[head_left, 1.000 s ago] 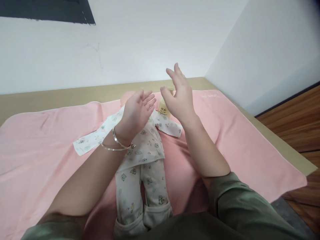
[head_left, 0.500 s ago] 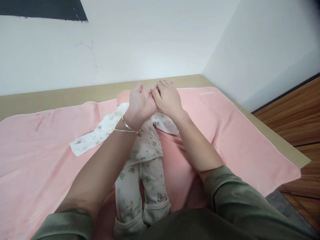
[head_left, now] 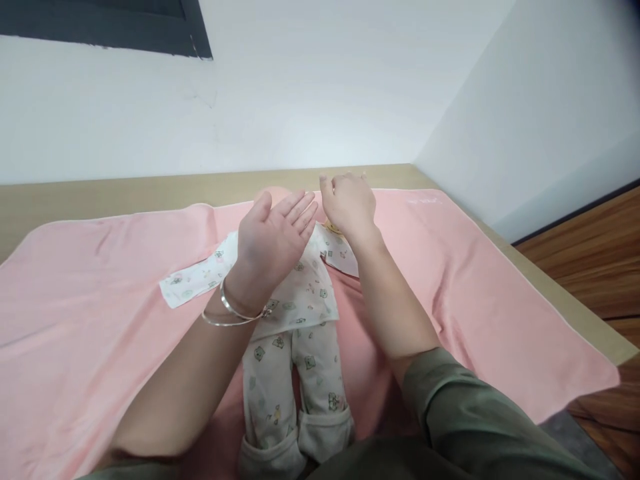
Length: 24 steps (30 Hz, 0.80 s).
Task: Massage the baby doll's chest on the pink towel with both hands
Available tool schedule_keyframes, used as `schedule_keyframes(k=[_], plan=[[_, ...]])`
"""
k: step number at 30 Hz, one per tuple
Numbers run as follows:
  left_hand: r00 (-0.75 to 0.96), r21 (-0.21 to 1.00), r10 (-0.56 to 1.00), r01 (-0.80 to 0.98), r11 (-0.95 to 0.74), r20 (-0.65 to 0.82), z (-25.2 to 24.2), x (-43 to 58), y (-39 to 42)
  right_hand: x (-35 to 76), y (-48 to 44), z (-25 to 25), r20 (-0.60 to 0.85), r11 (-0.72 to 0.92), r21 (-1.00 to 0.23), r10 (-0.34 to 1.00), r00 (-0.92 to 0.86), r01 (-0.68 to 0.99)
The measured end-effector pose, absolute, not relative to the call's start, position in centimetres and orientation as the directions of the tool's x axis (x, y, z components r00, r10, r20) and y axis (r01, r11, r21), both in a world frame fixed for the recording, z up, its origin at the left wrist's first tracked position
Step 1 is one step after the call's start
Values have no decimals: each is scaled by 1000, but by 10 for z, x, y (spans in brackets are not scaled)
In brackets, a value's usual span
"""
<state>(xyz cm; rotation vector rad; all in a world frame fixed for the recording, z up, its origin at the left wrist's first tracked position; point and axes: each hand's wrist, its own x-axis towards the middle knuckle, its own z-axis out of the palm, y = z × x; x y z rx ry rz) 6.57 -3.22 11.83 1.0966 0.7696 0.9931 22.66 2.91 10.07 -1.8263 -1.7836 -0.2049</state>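
My left hand (head_left: 275, 233) is held palm up with its fingers stretched out and nothing on it. A silver bangle and a thin bracelet (head_left: 231, 313) circle that wrist. My right hand (head_left: 349, 205) is to its right, back upward, the thumb apart from fingers that bend away and are partly hidden; no object shows in it. Below both hands lies a white baby top (head_left: 305, 300) with small animal prints, its sleeves spread sideways. Matching baby trousers (head_left: 270, 373) with plain turned-up cuffs lie below its hem. A small yellow patch shows beneath my right hand.
A pink blanket (head_left: 115, 287) covers most of the wooden table (head_left: 90, 195). A rounded peach-coloured shape (head_left: 273, 193) shows behind my left fingers. White walls (head_left: 320, 87) rise behind and to the right. Brown wood-grain panels (head_left: 590, 260) stand at the right.
My hands have come apart after touching at the fingers. My left hand has moved nearer to me and opened flatter, my right has shifted slightly right. The view has tilted a little.
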Motion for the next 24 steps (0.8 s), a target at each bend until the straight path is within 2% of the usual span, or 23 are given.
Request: schedule_keyframes(k=[3,7,11,14,17,19,22,24], plan=[[364,979,932,-187,81,-8,124,52,-41,227,26,97,517,73,-302,850,99,950],[338,962,939,-235,142,-56,135,45,-50,231,23,95,479,91,-345,873,91,934],[330,940,936,-264,217,-123,142,45,-59,230,18,98,451,104,-440,885,119,892],[332,928,935,-294,230,-127,150,48,-71,213,-1,104,491,232,-537,868,76,811],[337,911,935,-339,234,-115,159,50,-85,177,-43,108,508,383,-647,861,-2,659],[296,928,950,-316,197,-101,164,48,-93,152,-79,110,516,464,-676,853,-81,573],[178,956,983,-278,88,-39,169,36,-98,133,-125,112,517,582,-658,810,-275,477],[142,958,989,-288,8,34,171,28,-98,132,-144,114,489,681,-655,713,-502,329]])
